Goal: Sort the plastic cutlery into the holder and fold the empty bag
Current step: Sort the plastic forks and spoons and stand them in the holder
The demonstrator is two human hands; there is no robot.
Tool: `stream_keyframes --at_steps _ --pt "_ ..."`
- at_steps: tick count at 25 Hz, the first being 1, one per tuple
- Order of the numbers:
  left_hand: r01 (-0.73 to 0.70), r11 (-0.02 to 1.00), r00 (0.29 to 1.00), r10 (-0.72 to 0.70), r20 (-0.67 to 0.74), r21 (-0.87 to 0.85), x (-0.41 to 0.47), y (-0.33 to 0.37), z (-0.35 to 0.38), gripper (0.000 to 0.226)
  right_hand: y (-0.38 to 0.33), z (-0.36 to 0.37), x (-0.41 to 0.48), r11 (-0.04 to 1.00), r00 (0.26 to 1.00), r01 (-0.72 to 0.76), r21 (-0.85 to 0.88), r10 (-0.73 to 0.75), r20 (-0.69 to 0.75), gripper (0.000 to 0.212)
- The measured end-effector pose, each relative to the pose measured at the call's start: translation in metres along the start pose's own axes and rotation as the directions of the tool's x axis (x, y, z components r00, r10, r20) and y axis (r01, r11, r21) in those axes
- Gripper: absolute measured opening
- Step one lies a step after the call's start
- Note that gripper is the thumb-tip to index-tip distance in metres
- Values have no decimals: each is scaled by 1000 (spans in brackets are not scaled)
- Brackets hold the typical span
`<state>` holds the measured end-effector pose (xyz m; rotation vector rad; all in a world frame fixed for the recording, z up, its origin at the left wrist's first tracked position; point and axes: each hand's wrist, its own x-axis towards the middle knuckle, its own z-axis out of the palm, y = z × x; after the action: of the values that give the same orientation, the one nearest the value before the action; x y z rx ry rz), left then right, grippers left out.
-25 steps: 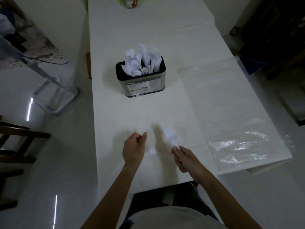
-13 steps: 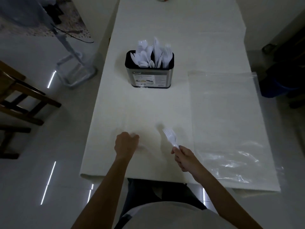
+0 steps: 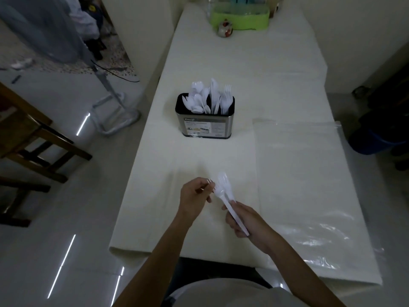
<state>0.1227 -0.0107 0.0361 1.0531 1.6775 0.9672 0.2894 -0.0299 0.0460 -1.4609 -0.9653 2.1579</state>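
Cutlery held in the right hand (image 3: pixel 247 224) consists of white plastic pieces (image 3: pixel 223 191), apparently a spoon and a fork, gripped together by their handles. Their long axis runs diagonally, heads pointing up and away toward the far left, handle ends pointing back toward the person's right forearm. The two heads overlap, so the exact count of pieces in this grip cannot be confirmed. The left hand (image 3: pixel 194 199) is curled just beside the heads; a thin white piece (image 3: pixel 207 185) shows at its fingertips, but blur prevents identification, and whether the hand actually grips it cannot be determined. Both hands are above the near end of the long white-covered table (image 3: pixel 221 52). The rectangular metal holder with black rim (image 3: pixel 204 127) stands upright at mid-table, well apart from the hands, with white spoons, knives and forks standing heads up in it. The clear plastic bag (image 3: pixel 309 185) lies flat on the table's right side, its near edge glinting and its outline partly hard to trace against the cloth. A green plastic container (image 3: pixel 240 18) at the far end is cut off by the top edge.
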Motion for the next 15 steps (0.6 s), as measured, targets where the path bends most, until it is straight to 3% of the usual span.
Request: stream_keyframes --at_steps 6,10,15 --pt "-53 995 998 56 33 -85 15 21 -3 7 -13 15 -6 996 999 53 -78 -54 -8 31" --pt "-60 994 966 82 247 -92 24 31 -12 32 -18 20 -5 993 996 80 -90 -84 -37 32" --pt "-121 989 940 143 310 -90 39 39 -26 17 -29 26 -3 972 980 146 -186 -168 -107 34"
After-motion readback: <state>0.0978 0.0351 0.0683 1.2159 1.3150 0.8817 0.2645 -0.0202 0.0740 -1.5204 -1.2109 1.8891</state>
